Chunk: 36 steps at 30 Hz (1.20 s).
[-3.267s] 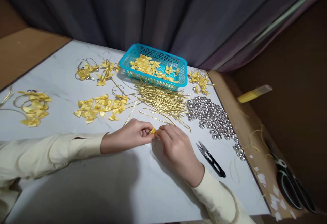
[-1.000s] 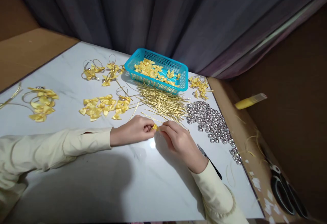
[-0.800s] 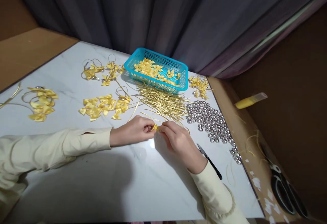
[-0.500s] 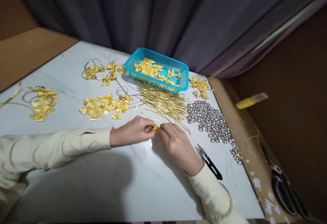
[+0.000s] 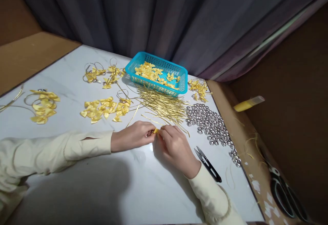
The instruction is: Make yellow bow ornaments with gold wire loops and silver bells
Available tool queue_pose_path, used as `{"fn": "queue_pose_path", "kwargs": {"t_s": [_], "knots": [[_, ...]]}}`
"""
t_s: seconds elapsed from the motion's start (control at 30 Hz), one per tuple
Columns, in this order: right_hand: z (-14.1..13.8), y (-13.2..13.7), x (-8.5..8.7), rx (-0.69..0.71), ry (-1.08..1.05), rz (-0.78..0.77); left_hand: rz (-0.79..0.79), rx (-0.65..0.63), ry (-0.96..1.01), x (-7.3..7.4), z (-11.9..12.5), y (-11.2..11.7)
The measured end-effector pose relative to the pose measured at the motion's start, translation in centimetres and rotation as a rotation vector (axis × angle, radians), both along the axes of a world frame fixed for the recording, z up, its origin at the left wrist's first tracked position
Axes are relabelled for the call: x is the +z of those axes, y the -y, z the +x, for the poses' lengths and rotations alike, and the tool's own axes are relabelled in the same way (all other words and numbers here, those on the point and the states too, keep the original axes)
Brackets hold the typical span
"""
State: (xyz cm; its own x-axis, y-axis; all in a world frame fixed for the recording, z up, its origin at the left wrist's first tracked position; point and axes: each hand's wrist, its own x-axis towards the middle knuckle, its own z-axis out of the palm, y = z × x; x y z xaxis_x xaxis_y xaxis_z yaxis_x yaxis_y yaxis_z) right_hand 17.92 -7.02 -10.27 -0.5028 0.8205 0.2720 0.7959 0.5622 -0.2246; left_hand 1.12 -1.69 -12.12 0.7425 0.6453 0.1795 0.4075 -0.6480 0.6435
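My left hand [image 5: 137, 135] is closed, pinching a small yellow ribbon bow [image 5: 155, 131] whose shape is mostly covered by the fingers. My right hand [image 5: 175, 146] meets it from the other side, its fingers closed at the bow's edge; I cannot make out what thin piece they grip. Just beyond both hands lies a loose pile of gold cords [image 5: 162, 103]. Silver jingle bells [image 5: 208, 122] are heaped to the right of the cords. Black thread snips [image 5: 208, 164] rest by my right wrist.
A blue basket [image 5: 184, 81] holds yellow bows at the back. Yellow bows [image 5: 105, 108] lie left of the cords, with bow-and-cord clusters [image 5: 44, 107] farther left. Black-handled scissors [image 5: 282, 194] and a yellow tube [image 5: 249, 104] lie beyond the table's right edge.
The view has shifted slightly, so the whole scene sits a little lower. Both hands stay together at the yellow bow, with only a slight change in the fingers.
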Motion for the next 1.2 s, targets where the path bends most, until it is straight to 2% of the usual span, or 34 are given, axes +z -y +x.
{"fn": "queue_pose_path", "kwargs": {"t_s": [0.1, 0.3, 0.47, 0.57, 0.67, 0.8, 0.97, 1.07, 1.13, 1.2], "knots": [[0.08, -0.12, 0.04, -0.043, -0.116, -0.066, 0.066, -0.023, 0.000, -0.10, -0.17, 0.15], [0.13, -0.38, 0.05, -0.035, -0.286, -0.104, 0.173, -0.052, -0.025, -0.11, -0.34, 0.23], [0.32, -0.68, 0.07, -0.050, -0.426, -0.215, 0.158, -0.042, -0.008, -0.11, -0.34, 0.28], [0.49, -0.77, 0.02, -0.041, -0.434, -0.230, 0.138, -0.038, 0.015, -0.21, -0.39, 0.29], [0.60, -0.70, 0.07, -0.006, -0.369, -0.175, 0.134, -0.020, 0.015, -0.33, -0.41, 0.26], [0.50, -0.55, 0.34, 0.045, -0.298, -0.142, 0.186, -0.034, -0.031, -0.36, -0.46, 0.25], [0.03, -0.61, 0.37, -0.074, -0.540, -0.447, 0.410, -0.100, -0.078, -0.42, -0.80, 0.27], [-0.17, -0.65, 0.27, -0.128, -0.603, -0.549, 0.516, -0.123, -0.065, -0.46, -0.97, 0.30], [-0.19, -0.61, 0.32, -0.142, -0.610, -0.568, 0.505, -0.120, -0.039, -0.41, -0.97, 0.31], [-0.08, -0.53, 0.48, -0.153, -0.618, -0.567, 0.430, -0.095, 0.010, -0.34, -0.87, 0.31]]}}
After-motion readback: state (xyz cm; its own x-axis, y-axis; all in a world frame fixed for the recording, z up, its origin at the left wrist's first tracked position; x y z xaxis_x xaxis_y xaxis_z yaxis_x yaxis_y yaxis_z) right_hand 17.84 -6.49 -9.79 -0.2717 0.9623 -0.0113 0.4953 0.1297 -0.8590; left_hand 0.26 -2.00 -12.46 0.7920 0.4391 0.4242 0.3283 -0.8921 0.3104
